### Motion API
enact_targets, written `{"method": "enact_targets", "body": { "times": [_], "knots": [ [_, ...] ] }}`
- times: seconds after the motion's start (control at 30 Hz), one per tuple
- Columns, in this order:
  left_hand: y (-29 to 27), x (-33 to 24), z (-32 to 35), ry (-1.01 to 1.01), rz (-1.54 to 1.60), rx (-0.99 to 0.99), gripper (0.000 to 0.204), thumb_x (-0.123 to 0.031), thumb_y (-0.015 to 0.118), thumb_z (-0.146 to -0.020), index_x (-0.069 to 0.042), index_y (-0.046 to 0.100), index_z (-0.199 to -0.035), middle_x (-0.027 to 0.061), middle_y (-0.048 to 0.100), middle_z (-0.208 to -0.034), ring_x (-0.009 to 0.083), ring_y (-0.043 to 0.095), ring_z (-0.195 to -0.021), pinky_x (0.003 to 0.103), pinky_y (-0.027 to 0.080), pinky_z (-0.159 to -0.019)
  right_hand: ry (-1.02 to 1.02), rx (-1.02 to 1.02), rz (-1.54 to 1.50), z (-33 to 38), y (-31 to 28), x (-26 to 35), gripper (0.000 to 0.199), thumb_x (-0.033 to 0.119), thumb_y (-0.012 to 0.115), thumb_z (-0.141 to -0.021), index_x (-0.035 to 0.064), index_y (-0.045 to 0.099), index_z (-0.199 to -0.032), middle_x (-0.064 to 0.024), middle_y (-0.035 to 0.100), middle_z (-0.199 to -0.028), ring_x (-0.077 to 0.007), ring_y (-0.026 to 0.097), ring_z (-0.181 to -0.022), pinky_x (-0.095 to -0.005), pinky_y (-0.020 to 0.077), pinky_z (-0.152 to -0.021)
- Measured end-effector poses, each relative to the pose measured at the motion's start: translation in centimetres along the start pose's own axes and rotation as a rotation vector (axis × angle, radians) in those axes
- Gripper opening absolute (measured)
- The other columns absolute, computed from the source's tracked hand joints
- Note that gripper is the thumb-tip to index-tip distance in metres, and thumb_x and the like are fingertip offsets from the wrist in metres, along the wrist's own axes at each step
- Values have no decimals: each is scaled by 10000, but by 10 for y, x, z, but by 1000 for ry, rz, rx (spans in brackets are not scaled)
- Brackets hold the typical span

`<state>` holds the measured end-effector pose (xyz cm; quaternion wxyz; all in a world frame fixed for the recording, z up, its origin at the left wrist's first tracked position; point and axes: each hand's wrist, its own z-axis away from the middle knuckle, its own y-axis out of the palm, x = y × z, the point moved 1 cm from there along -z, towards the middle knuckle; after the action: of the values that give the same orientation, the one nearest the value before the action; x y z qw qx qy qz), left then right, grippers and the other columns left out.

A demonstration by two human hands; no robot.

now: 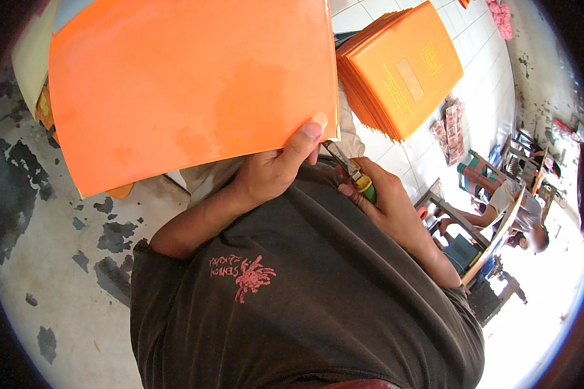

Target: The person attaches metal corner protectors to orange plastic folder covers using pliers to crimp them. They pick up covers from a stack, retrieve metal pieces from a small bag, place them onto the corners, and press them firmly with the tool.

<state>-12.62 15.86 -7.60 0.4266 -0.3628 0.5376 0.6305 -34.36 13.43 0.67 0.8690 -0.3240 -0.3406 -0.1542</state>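
Observation:
A large, glossy orange folder cover [188, 84] fills the upper left, tilted in front of my body. My left hand [272, 172] grips its lower right corner, thumb on top and the other fingers mostly behind. A thin gold-coloured edge shows at this corner. In my right hand [386, 198] is a pair of pliers [352, 167] with yellow and green handles, my fingers closed round them. The jaws point up at the corner, right beside my left fingertips; whether they bite on it I cannot tell.
A thick stack of orange folders [405, 71] with gold print lies at the upper right, over white floor tiles. Beyond it are bundled packets [449, 129]. At the far right a person [516, 204] in a light shirt bends beside wooden benches. Bare, patchy floor [58, 279] lies left.

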Motion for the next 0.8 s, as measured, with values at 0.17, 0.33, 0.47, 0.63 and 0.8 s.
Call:
{"method": "enact_targets", "body": {
  "times": [0.17, 0.33, 0.47, 0.63, 0.8],
  "knots": [
    [-4, 6, 1, -24, 5, 15, 268, -297, 603, -1138, -46, 650, -1056, 19, 619, -868, 126, 620, -715, 285, 494, -626, 29, 15, -26, 2, 1, 3, 368, 190, 746, -1027, -2, 616, -1312, -257, 736, -1048, -434, 742, -1024, -474, 560, -882],
    [1, 3, -1, 48, 51, -10, 286, -250, 574, -1163, -39, 644, -983, -4, 609, -823, 88, 576, -707, 259, 469, -641, 61, 31, -18, 2, 1, 8, 351, 221, 730, -1050, -1, 615, -1296, -265, 739, -1032, -435, 751, -1008, -481, 562, -866],
    [0, 1, -1, 50, 19, 5, 297, -255, 575, -1164, -40, 645, -972, -4, 605, -805, 89, 571, -701, 262, 464, -635, 64, 30, 1, 0, 2, 10, 356, 255, 729, -1053, -1, 616, -1274, -263, 744, -990, -451, 754, -968, -489, 564, -836],
    [-2, 3, 0, 57, -26, 5, 322, -262, 574, -1165, -40, 653, -945, -4, 598, -767, 92, 565, -694, 272, 461, -634, 75, 9, 40, 0, 7, 5, 356, 291, 736, -1050, 3, 622, -1227, -268, 736, -919, -464, 750, -909, -500, 557, -778],
    [-2, 3, 0, 68, -52, 10, 340, -270, 560, -1169, -40, 656, -938, -4, 601, -760, 96, 559, -687, 278, 460, -641, 126, 8, 24, -2, 7, 9, 331, 286, 744, -1049, 8, 634, -1192, -273, 729, -888, -456, 752, -870, -492, 551, -747]
  ]
}}
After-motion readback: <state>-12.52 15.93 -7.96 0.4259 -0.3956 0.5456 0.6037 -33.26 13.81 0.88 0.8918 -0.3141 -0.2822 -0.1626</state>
